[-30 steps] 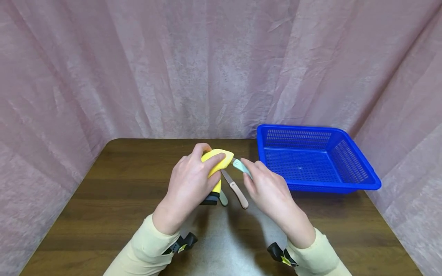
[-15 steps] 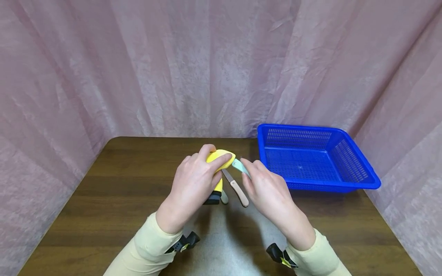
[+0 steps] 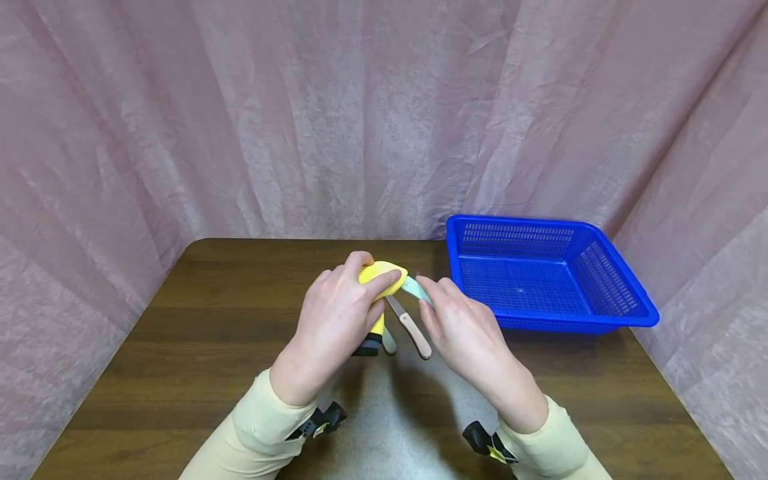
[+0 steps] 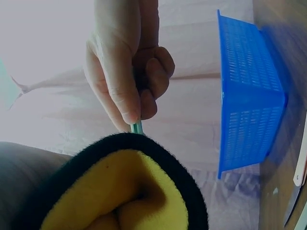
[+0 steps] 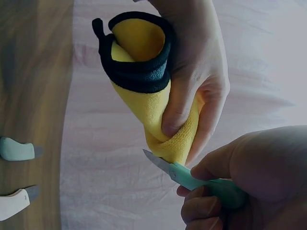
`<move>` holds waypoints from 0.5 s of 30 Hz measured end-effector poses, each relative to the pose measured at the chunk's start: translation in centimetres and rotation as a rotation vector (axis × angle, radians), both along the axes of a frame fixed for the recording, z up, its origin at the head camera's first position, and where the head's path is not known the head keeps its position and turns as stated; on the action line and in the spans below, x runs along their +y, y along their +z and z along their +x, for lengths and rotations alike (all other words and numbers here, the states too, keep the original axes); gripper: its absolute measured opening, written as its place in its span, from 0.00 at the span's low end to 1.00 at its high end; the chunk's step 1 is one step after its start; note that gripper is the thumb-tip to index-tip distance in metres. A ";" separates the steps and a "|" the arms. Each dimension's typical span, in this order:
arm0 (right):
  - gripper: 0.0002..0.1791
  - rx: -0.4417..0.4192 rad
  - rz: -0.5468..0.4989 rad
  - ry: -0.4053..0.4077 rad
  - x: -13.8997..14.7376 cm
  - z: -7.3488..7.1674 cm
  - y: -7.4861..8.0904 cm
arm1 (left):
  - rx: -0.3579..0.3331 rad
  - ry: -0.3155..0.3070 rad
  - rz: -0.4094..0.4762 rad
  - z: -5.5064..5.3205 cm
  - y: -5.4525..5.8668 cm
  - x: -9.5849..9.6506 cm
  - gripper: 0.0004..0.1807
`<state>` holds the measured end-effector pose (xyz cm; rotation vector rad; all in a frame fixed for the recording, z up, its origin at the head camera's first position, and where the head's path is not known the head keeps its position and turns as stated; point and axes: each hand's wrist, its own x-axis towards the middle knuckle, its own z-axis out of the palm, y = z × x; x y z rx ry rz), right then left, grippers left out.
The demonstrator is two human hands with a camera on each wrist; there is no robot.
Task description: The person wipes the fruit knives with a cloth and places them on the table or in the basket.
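Note:
My left hand [image 3: 336, 307] grips a folded yellow cloth [image 5: 148, 108] with a black border, above the table. The right hand [image 3: 465, 320] holds a small knife [image 5: 184, 177] by its mint-green handle. In the right wrist view, its short blade lies against the pinched lower end of the cloth; in the head view the cloth hides the blade. Below, a knife with a pale pink handle [image 3: 414, 333] rests on the table. Beside it lies another knife with a green handle [image 3: 389, 341], partly hidden by the cloth in the head view.
A blue perforated plastic basket [image 3: 576, 321] stands at the back right of the brown wooden table [image 3: 210, 347]. Pinkish curtains [image 3: 324, 120] hang behind the table and along its sides.
My left hand and the cloth have shifted slightly right, toward the right hand. The cloth now covers the bit of blade that showed a second ago. The right hand is nearly still.

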<state>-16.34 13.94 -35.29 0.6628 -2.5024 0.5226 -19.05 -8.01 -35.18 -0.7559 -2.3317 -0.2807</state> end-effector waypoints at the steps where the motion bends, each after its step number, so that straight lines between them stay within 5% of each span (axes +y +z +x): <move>1: 0.19 -0.001 0.000 0.002 0.0 0.0 0.0 | -0.001 0.002 0.000 0.0 0.0 0.0 0.26; 15: 0.19 -0.001 -0.011 0.010 0.1 0.1 0.2 | 0.002 0.027 0.000 -0.2 0.3 -0.8 0.26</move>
